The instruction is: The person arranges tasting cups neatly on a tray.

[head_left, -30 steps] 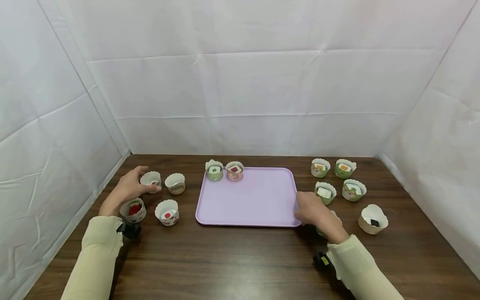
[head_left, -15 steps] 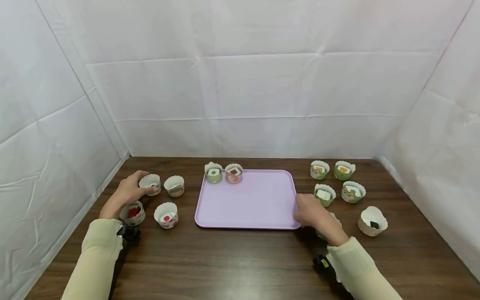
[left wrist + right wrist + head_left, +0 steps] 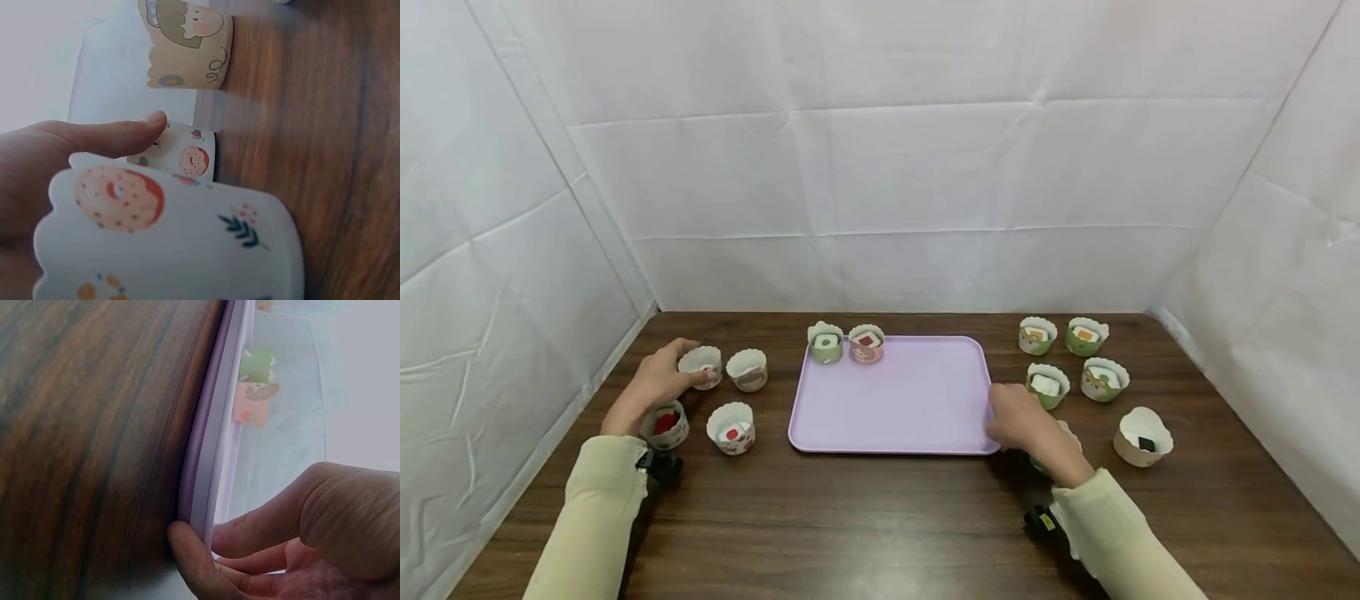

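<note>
My left hand (image 3: pixel 658 379) is around a white scalloped paper baking cup (image 3: pixel 698 357) at the back left, thumb over its near side. In the left wrist view the thumb lies against that cup (image 3: pixel 195 156), which has a doughnut print; a second printed cup (image 3: pixel 187 231) fills the foreground. A lilac tray (image 3: pixel 895 408) lies flat at mid-table. Its right rim, near the front corner, is pinched by my right hand (image 3: pixel 1022 421). The right wrist view has thumb and fingers on both sides of the tray's edge (image 3: pixel 209 481). A green cup (image 3: pixel 826 346) and a pink cup (image 3: pixel 867 348) stand on the tray's back left corner.
Beside my left hand are a cup with something red (image 3: pixel 665 423), a cup with a red-centred piece (image 3: pixel 732 429) and a beige cup (image 3: pixel 747 371). Several filled cups stand at right, including a beige one (image 3: pixel 1138 454); one green cup (image 3: pixel 1067 429) is partly hidden by my right hand.
</note>
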{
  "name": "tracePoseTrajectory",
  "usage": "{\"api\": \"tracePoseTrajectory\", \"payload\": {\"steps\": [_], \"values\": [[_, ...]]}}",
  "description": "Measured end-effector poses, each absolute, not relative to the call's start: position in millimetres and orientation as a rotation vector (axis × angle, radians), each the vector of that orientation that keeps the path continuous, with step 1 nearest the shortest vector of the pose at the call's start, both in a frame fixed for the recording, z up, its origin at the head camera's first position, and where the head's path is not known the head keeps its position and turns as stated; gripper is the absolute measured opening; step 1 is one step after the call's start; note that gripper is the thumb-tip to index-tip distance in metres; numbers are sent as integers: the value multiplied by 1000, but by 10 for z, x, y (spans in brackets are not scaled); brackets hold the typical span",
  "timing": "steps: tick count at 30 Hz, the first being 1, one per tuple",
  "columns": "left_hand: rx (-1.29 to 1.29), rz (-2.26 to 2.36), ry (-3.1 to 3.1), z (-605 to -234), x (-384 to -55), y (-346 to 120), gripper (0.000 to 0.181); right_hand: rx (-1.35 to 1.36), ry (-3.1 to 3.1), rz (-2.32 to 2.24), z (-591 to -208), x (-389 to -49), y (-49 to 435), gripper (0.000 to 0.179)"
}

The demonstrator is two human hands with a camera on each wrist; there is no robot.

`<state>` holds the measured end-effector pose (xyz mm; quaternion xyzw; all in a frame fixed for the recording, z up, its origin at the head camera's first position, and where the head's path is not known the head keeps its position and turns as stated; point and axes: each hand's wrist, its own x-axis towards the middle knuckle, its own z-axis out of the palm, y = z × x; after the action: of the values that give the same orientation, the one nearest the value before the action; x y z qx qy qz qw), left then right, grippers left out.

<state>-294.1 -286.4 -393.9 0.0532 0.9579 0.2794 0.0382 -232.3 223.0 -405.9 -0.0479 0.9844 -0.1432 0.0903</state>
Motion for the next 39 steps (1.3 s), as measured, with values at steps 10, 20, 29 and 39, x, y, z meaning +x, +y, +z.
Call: {"api": "tracePoseTrajectory", "payload": {"steps": [10,20,29,39], "values": [[199,866,2991,-3881,-2904,-2814,69,-153,2925,-433,-4025,-2319,2223,7],[187,936,3020,-3782,-2873,-2782,70,-160,2922,-454,-4038,-2314,2234,8],[217,1024,3033,-3655,-2825,-2661,72,-180,2940,-444,-4049,-2327,2248,7],[262,1123,3021,-3596,-2810,-2442,71,-165,2931,-450,-4035,-2314,2232,6]]}}
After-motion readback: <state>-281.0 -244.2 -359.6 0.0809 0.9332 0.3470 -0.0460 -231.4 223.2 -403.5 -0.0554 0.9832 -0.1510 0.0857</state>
